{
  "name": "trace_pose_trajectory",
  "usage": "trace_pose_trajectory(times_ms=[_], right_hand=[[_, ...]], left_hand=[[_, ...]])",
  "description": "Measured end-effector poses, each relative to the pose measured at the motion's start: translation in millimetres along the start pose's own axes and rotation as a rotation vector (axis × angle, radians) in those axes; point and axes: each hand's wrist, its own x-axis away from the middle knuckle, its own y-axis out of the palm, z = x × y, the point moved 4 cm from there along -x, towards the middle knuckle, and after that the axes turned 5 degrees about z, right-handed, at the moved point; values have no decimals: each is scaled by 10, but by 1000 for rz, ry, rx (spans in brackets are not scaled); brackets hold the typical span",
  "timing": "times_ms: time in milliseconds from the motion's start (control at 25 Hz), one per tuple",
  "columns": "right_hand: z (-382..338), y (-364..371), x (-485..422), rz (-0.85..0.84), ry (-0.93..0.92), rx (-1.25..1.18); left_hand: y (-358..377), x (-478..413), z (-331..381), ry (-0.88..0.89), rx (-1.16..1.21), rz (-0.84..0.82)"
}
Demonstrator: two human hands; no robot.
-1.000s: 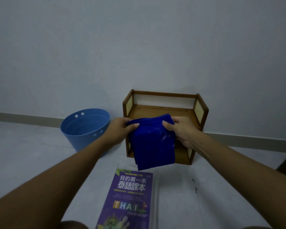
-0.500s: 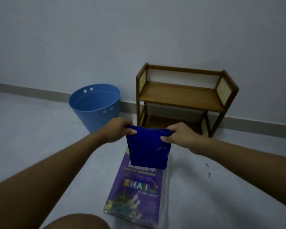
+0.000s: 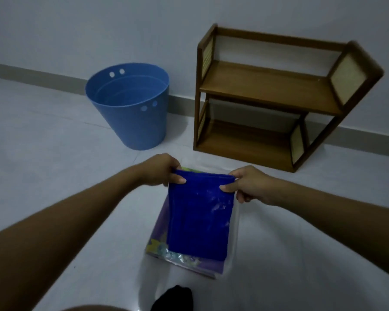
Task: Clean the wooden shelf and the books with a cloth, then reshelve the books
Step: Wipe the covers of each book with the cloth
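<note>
A folded dark blue cloth (image 3: 199,218) hangs between both hands. My left hand (image 3: 161,170) pinches its upper left corner and my right hand (image 3: 248,186) pinches its upper right corner. The cloth drapes over a purple book (image 3: 160,234) that lies flat on the floor, hiding most of its cover. The small two-tier wooden shelf (image 3: 267,90) stands against the wall beyond my hands, with both boards bare.
A blue plastic bucket (image 3: 130,113) stands to the left of the shelf, near the wall. A dark object (image 3: 173,298) sits at the bottom edge, close to me. White floor spreads on both sides.
My hands have drawn the cloth back from the shelf and lowered it over the book. The view has tilted down, so the shelf now sits higher and further right.
</note>
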Motion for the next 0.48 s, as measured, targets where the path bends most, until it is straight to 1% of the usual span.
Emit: trace_pose_trajectory(times_ms=[40,120,160,200,280,320,400,440,480], right_hand=[[100,80,-116,68,1,-82],[293,229,-318,217,-36,-262],[370,289,-370,275,-94,-277],[440,339,-405,307,-171,-242],[556,408,-402,310,-348,-64],[612,431,-377,301,-452,71],[736,442,-342,353,-735,443],[815,464,-334,366,-869,644],[895,485,-333,362,-955,781]], left_hand=[[148,-76,-76,-9,-34,81],[345,-148,-210,-28,1,264],[398,-147,-256,-20,40,338],[439,-129,-292,7,61,389],[539,-4,-345,128,4,458],[597,98,-353,208,-80,489],[772,297,-380,393,-279,528],[879,378,-393,473,-363,520],[982,437,-409,536,-430,503]])
